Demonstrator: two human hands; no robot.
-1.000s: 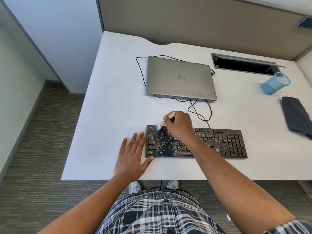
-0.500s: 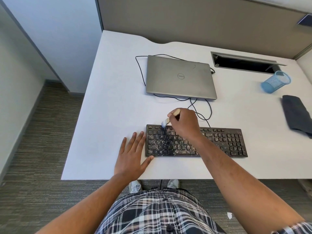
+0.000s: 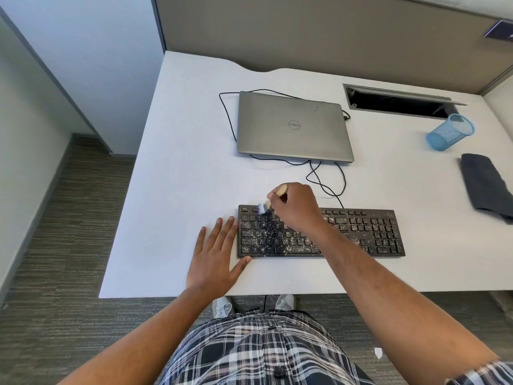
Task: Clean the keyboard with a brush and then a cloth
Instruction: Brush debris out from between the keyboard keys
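Brushing is under way: the black keyboard (image 3: pixel 361 234), crumb-speckled, lies at the desk's (image 3: pixel 177 168) near edge, and the right hand (image 3: pixel 295 208) pinches a wooden-handled brush (image 3: pixel 279 194) with bristles down on the top-left keys. The left hand (image 3: pixel 215 251) lies spread flat at the keyboard's 9 o'clock end, thumb touching its corner, probably bracing it against sliding. The dark cloth (image 3: pixel 485 187) waits unused at 2 o'clock, just beyond it a tipped blue mesh cup (image 3: pixel 449 132); a closed laptop (image 3: pixel 291 126) sits at 12 o'clock.

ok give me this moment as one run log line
phase: brushing | right hand: grips wooden-handled brush, bristles on dusty black keyboard top-left | left hand: flat beside it | dark grey cloth: unused
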